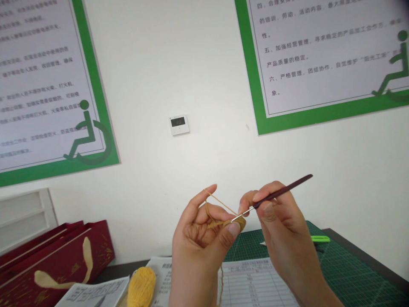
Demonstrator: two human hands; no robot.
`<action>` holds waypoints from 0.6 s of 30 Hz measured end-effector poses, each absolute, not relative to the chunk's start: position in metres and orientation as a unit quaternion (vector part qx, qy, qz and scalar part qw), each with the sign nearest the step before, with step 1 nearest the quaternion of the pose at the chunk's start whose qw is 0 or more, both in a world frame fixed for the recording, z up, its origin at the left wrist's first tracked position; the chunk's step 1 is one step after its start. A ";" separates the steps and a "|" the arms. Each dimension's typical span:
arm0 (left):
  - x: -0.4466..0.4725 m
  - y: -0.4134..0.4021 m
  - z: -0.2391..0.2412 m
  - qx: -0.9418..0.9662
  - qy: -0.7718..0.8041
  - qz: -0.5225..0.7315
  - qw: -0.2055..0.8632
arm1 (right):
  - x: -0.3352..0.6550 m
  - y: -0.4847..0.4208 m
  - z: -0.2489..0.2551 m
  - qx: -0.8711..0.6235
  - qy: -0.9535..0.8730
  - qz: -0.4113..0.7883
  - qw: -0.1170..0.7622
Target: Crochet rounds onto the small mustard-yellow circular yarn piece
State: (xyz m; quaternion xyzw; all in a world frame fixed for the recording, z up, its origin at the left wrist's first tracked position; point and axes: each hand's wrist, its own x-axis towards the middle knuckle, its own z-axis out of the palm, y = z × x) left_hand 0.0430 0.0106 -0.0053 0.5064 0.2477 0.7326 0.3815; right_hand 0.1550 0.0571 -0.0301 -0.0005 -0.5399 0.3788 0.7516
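My left hand [204, 238] pinches a small piece of mustard-yellow crochet work [240, 223] between thumb and fingers. A strand of yarn [220, 200] runs from the work up over my raised left index finger. In my right hand [281, 221] is a crochet hook [287, 187] with a dark purple handle, gripped like a pen. Its metal tip lies at the crochet work, close by the left thumb; whether it passes through a stitch I cannot tell. A yarn tail hangs down below the left hand. Lower left stands a ball of yellow yarn [141, 286].
Printed sheets [252, 281] and a green cutting mat [345, 264] lie on the dark table. A bright green tool [320, 238] rests on the mat. Dark red gift bags [64, 260] lean at the left. On the wall are green-framed posters [255, 85] and a thermostat [179, 125].
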 end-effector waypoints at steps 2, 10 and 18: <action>0.041 0.011 -0.005 0.504 0.246 0.729 0.392 | 0.156 0.056 -0.029 0.000 -0.536 0.374 0.757; 0.039 0.013 -0.005 0.500 0.230 0.730 0.404 | 0.159 0.051 -0.029 -0.026 -0.564 0.261 0.783; 0.040 0.013 -0.006 0.503 0.223 0.735 0.397 | 0.167 0.046 -0.033 -0.043 -0.616 0.140 0.774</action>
